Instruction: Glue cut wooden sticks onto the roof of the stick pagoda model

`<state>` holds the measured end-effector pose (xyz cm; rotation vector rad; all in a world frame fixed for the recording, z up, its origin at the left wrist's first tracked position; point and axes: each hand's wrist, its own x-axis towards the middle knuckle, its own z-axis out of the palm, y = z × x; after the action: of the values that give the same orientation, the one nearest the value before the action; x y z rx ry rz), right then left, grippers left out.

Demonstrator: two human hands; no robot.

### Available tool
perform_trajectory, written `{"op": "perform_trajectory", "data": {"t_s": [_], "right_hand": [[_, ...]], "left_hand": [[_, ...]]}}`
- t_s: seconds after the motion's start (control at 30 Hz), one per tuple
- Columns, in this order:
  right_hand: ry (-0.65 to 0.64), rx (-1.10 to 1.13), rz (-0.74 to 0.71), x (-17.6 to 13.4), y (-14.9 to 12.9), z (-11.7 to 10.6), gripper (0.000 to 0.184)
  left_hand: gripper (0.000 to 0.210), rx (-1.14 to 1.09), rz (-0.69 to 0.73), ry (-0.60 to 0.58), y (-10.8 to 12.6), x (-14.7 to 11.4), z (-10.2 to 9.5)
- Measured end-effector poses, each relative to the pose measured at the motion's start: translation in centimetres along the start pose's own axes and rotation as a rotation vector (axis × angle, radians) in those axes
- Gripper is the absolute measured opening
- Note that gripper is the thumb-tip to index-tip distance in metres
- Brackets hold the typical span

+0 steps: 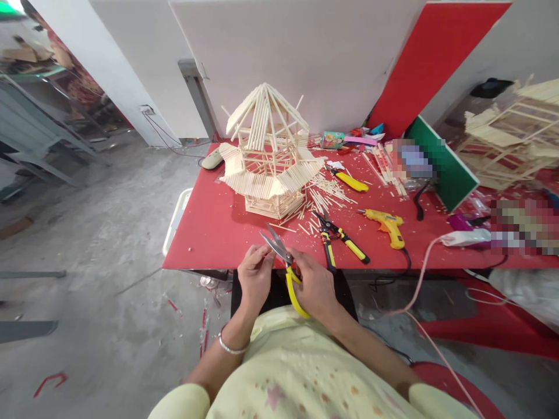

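My right hand [315,283] is closed round the yellow handles of a pair of scissors [292,279], whose blades stand apart and point up and left. Beside the blades, my left hand [254,272] is pinched, its fingertips pressed together; what they hold, if anything, is too small to make out. Beyond both hands a pavilion model built of pale wooden sticks [273,180] stands upright on the red table [205,233]. Loose cut sticks [327,192] lie scattered at its right side.
Right of my hands lie yellow-and-black cutters [345,238] and a yellow glue gun [386,226] with a cord. Yellow-handled pliers [351,181] rest farther back. A green board [445,163] and another stick model [502,139] stand at the right. A person [74,70] sits at far left.
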<state>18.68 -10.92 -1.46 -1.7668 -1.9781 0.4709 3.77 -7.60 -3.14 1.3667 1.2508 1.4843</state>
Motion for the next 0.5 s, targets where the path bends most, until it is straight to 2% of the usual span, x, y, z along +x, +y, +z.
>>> {"op": "perform_trajectory", "data": {"t_s": [0.37, 0.5], "right_hand": [[-0.013, -0.025, 0.0, 0.03, 0.28, 0.11, 0.056], [-0.007, 0.004, -0.017, 0.09, 0.64, 0.28, 0.052]], "left_hand": [[0.016, 0.017, 0.058, 0.041, -0.08, -0.1, 0.07], [0.016, 0.004, 0.01, 0.037, -0.19, -0.29, 0.04]]}}
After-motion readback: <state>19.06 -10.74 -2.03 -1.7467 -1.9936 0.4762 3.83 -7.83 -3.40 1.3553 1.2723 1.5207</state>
